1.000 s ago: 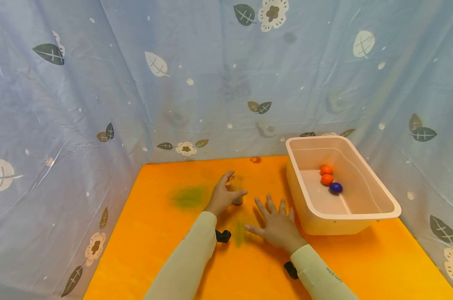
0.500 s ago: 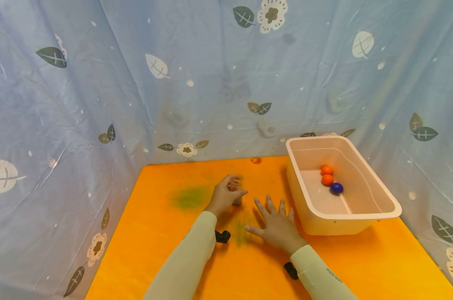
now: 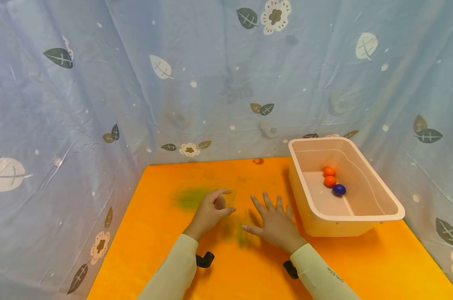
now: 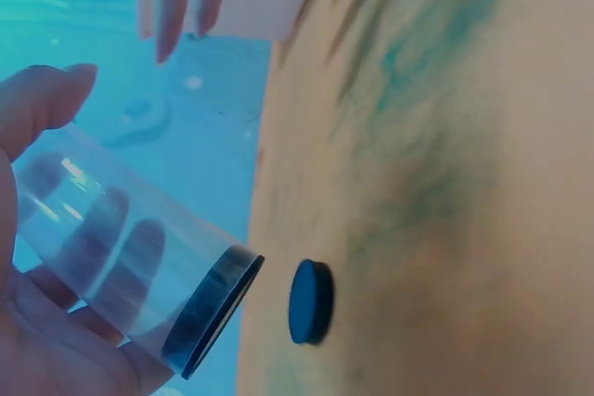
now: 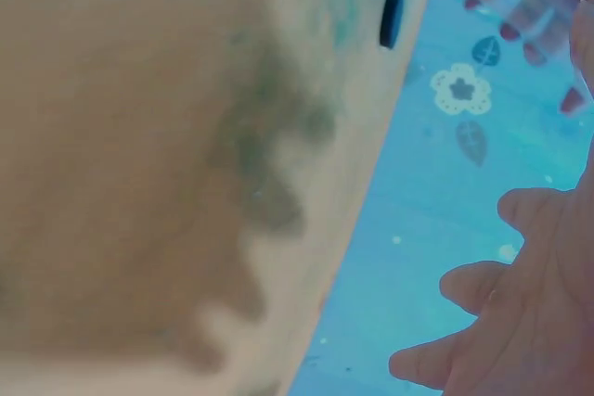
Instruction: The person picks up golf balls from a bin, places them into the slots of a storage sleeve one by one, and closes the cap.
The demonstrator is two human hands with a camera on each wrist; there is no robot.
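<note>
Presently listed: 1 left hand (image 3: 207,212), fingers and thumb curled round 1 clear cup (image 4: 121,238), held tilted above the orange table (image 3: 136,258), its dark end slanting down towards 1 small dark disc (image 4: 312,303), which lies flat on the tabletop, near the cup but apart from it. Also 1 right hand (image 3: 276,227), fingers spread and released, palm down over the table, between the left hand and 1 pale tub (image 3: 335,228). The tub contains 2 orange balls (image 3: 329,181) and 1 blue ball (image 3: 339,190), close together on its floor; 1 blue curtain (image 3: 211,91), printed with leaves and flowers, hangs behind.
</note>
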